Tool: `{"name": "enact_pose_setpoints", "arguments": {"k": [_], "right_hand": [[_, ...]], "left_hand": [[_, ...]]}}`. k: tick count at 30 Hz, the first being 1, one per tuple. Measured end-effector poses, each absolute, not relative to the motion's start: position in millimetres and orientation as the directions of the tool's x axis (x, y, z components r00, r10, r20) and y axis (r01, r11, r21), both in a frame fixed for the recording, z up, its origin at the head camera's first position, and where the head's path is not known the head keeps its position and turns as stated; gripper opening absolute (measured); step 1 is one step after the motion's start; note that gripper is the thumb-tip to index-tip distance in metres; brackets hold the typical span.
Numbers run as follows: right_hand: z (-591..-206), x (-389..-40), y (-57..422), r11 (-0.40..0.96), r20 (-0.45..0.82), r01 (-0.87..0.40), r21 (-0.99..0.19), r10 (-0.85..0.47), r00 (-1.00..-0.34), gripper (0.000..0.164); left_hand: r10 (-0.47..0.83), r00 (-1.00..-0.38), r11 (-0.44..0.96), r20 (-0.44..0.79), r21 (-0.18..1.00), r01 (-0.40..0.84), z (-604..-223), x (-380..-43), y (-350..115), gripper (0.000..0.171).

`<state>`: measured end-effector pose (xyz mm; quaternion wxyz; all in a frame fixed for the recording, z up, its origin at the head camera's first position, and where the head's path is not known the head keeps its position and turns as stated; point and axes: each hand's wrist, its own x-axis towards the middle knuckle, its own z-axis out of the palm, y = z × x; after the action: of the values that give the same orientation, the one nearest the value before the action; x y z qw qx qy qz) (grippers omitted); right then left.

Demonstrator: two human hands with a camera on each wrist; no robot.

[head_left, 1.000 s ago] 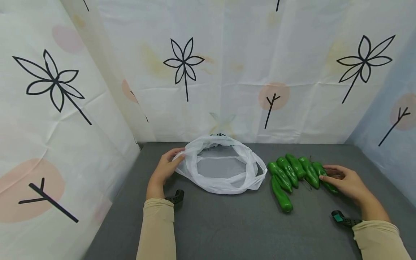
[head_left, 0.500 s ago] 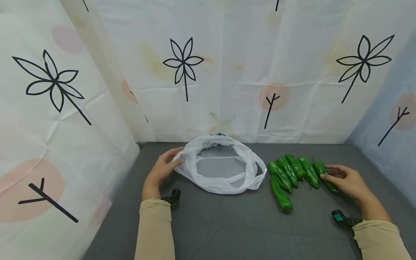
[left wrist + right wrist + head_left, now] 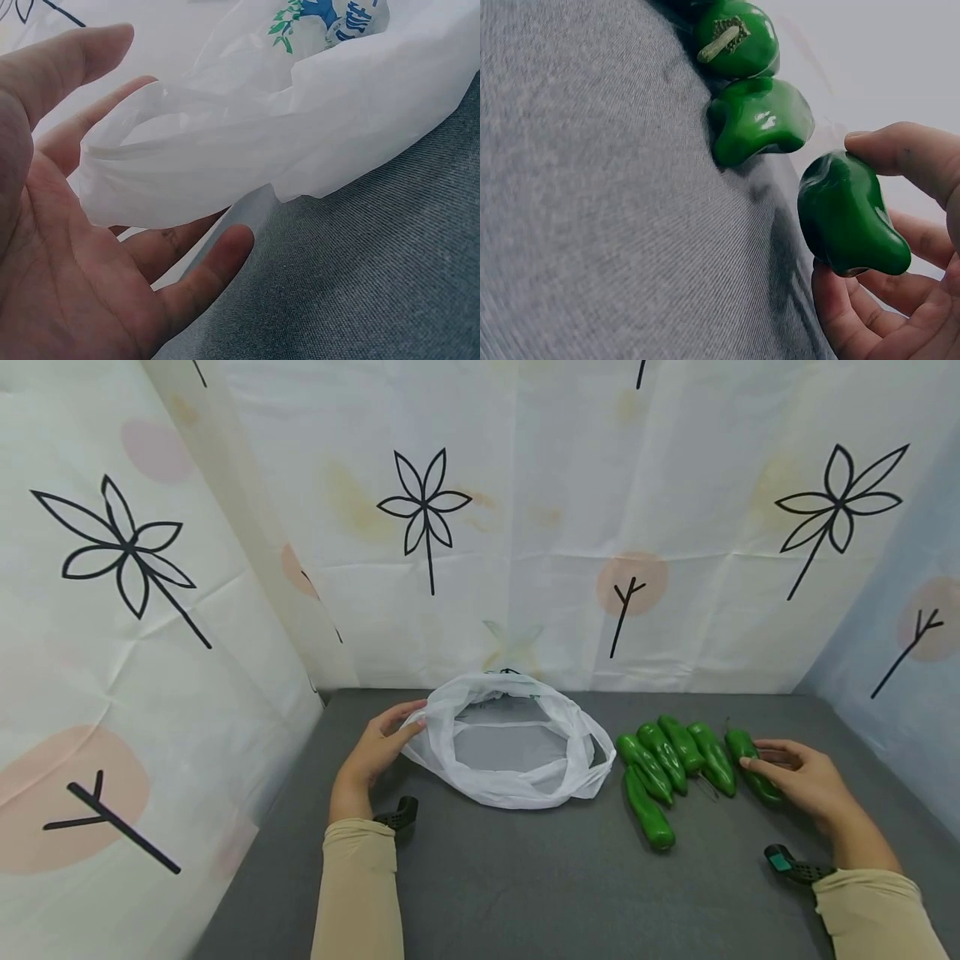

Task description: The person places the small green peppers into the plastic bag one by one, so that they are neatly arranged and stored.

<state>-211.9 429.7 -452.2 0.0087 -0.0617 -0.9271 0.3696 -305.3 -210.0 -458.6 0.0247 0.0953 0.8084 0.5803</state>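
Observation:
A white plastic bag (image 3: 437,735) lies with its mouth spread wide on the dark grey table. My left hand (image 3: 369,758) is at the bag's left edge; in the left wrist view its fingers extend behind the thin plastic (image 3: 187,165) and the thumb stands apart from it. At the right, my right hand (image 3: 813,787) pinches the rightmost green pepper (image 3: 847,217) between thumb and fingers. A narrow gap separates this pepper from its neighbour (image 3: 712,756). Several more green peppers (image 3: 663,756) lie side by side to the left.
One green pepper (image 3: 648,810) lies in front of the row, pointing toward the near side. Patterned white cloth (image 3: 555,610) hangs behind the table (image 3: 570,885) and along both sides. Each wrist carries a small black device.
My right hand has shifted slightly right with the pepper, opening a gap from its neighbour. The left hand has moved a little left at the bag's edge.

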Motion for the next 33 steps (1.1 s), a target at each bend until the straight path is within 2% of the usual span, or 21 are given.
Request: {"name": "enact_pose_setpoints", "arguments": {"k": [10, 33], "right_hand": [[-447, -216, 414, 0.682, 0.011, 0.101, -0.725, 0.158, -0.987, 0.082], [-431, -219, 373, 0.626, 0.029, 0.032, -0.779, 0.087, -0.996, 0.078]], "left_hand": [[0.183, -0.981, 0.296, 0.069, 0.947, 0.122, -459, -304, -211, 0.048], [0.169, -0.984, 0.258, 0.06, 0.961, 0.103, -454, -300, -208, 0.044]]}}
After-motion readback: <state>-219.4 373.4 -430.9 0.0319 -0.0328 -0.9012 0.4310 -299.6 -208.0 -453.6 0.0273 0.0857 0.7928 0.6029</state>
